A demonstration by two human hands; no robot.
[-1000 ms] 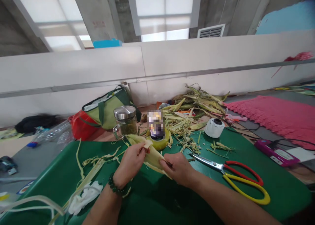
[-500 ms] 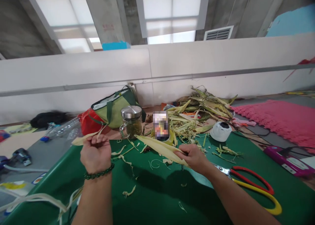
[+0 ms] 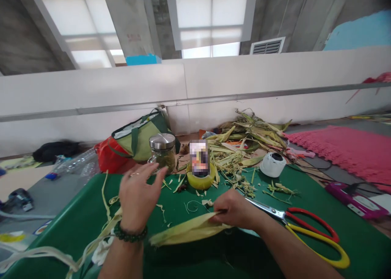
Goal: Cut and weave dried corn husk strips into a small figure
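Observation:
My right hand (image 3: pixel 235 209) pinches the end of a long pale-yellow corn husk leaf (image 3: pixel 186 231) that lies low over the green table cover (image 3: pixel 308 189), pointing left. My left hand (image 3: pixel 139 197), with a dark green bead bracelet at the wrist, hovers above the table to the left of the leaf. Its fingers are spread and nothing is in them. Thin torn husk strips (image 3: pixel 106 220) lie under and to the left of that hand.
Red-and-yellow-handled scissors (image 3: pixel 305 226) lie right of my right hand. Behind are a yellow tape roll (image 3: pixel 200 181) holding a phone, a glass jar with a metal lid (image 3: pixel 163 150), a white round device (image 3: pixel 272 164), a heap of husks (image 3: pixel 247 136) and a green bag (image 3: pixel 139 134).
My left hand has let go of the torn strip and opened, moving right. My right hand has swung the husk leaf down so it now points left over the table.

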